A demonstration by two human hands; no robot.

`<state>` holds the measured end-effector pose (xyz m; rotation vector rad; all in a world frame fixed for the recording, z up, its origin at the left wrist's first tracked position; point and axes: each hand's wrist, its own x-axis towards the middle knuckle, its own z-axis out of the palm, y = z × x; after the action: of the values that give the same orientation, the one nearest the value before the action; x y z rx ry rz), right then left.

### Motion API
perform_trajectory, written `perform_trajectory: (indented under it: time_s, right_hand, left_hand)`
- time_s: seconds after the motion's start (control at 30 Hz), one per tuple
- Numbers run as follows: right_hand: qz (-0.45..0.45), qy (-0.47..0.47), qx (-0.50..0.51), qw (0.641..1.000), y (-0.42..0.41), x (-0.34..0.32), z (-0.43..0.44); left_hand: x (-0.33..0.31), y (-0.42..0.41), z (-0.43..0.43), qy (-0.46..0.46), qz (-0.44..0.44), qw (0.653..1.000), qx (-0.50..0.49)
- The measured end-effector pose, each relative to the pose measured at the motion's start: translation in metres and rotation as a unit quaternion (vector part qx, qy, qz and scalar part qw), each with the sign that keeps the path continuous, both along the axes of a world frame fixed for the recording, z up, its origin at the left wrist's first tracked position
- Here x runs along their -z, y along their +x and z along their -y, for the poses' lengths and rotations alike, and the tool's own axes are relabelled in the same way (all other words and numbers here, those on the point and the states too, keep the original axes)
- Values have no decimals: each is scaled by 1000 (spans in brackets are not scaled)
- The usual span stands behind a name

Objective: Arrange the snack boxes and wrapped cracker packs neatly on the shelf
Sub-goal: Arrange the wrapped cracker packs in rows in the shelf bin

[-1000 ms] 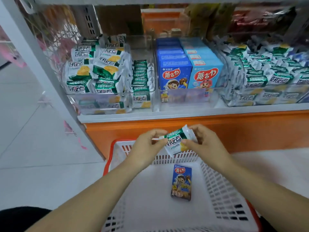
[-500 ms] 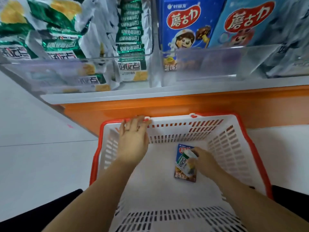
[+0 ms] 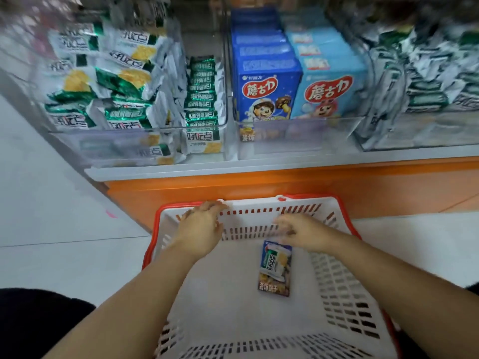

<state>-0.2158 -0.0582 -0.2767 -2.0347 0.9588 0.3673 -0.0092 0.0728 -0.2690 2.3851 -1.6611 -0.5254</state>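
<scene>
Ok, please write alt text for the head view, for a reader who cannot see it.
A wrapped cracker pack lies on a small blue snack box inside a white basket; the left hand touches its far rim and the right hand hovers empty near the pack. Shelf bins behind hold more snacks.

- Light is bright, even and soft; shadows are weak inside the white slotted plastic basket with red rim.
- The right hand, at the basket's far wall, is smeared by motion.
- The green-and-silver wrapped cracker packs above the basket are blurred, most toward the upper corners.
- Straight lines bend far from the basket.
</scene>
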Motion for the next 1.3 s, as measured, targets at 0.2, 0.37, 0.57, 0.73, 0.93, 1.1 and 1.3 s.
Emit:
perform_trajectory:
  time_s: [0.2, 0.37, 0.57, 0.73, 0.93, 1.1, 1.3]
  right_hand:
    - [131, -116, -55, 983, 10, -121, -14]
    - [305, -267, -7, 914, 9, -177, -1]
    - [300, -470, 26, 830, 5, -163, 43]
    - [238, -496, 8, 835, 10, -158, 59]
    - [250, -480, 6, 841, 11, -157, 61]
    - [267, -468, 3, 842, 10, -157, 60]
    - [280, -457, 8, 844, 8, -156, 60]
  left_hand:
    - [-81, -6, -14, -140, -67, 988, 20]
    - [-152, 8, -15, -226, -12, 973, 49]
    - [-207, 29, 28, -187, 149, 960, 142]
    - [-218, 48, 81, 13, 187, 974, 126]
    - [-208, 66, 104, 141, 246, 951, 127]
    - [-199, 67, 100, 159, 374, 897, 174]
    - [-220, 62, 89, 116, 365, 907, 175]
